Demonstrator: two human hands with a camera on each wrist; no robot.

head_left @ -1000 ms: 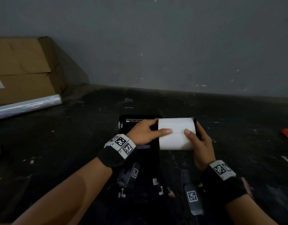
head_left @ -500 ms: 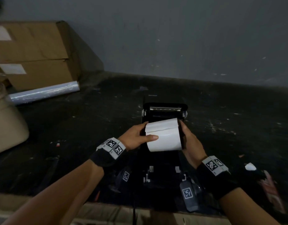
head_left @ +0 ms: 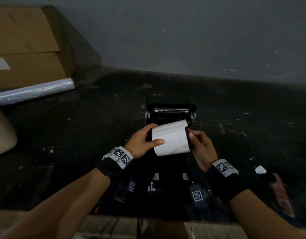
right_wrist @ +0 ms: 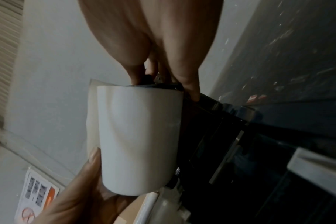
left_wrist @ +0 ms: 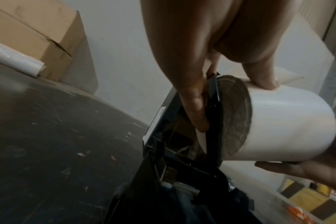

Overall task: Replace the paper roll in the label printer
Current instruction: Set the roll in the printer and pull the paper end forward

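A white paper roll (head_left: 171, 140) hangs level over the open bay of the black label printer (head_left: 171, 116), its loose end curling up at the back. My left hand (head_left: 155, 134) grips the roll's left end, thumb across the front. In the left wrist view its fingers (left_wrist: 196, 103) press a black end plate (left_wrist: 213, 106) against the roll (left_wrist: 278, 124). My right hand (head_left: 192, 135) pinches the right end. In the right wrist view its fingertips (right_wrist: 190, 91) sit on the black plate there, beside the roll (right_wrist: 140, 136).
The printer's lid (head_left: 171, 110) stands open at the back. Cardboard boxes (head_left: 28, 45) and a roll of clear film (head_left: 33, 91) lie far left. A white scrap (head_left: 260, 169) and a red packet (head_left: 283, 197) lie at the right. The table's front edge (head_left: 148, 226) is near me.
My right hand has slid from the roll's front to its right end. The roll has tilted slightly and its loose end has lifted. My head has moved back and left.
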